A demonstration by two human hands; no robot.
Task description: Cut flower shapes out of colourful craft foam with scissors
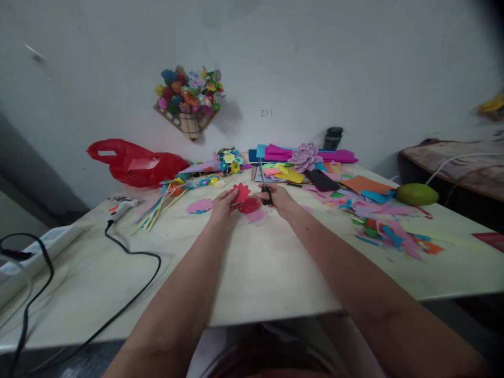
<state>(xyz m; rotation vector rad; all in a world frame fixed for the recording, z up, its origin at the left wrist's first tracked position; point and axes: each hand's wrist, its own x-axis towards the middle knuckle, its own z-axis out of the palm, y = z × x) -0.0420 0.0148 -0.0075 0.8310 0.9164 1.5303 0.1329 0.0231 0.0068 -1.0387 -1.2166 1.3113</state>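
Observation:
My left hand [224,203] pinches the edge of a red flower-shaped cutout [241,192], held a little above the table. In my right hand [279,199] is a pair of scissors [262,176], its black handles in my fingers and its blades pointing up and away from me. Below and between the hands lie a darker red round piece [250,206] and a pink cutout [255,216], partly covered. Left of my left hand rests another pink scalloped cutout [199,206] with blue showing under its edge.
A glue gun [122,209] with a black cord lies at left, near a power strip [39,252]. Colored strips [163,205] and a red plastic bag [137,165] are behind. Paper scraps [394,236], a black phone-like slab [322,180] and a green fruit [416,194] occupy the right.

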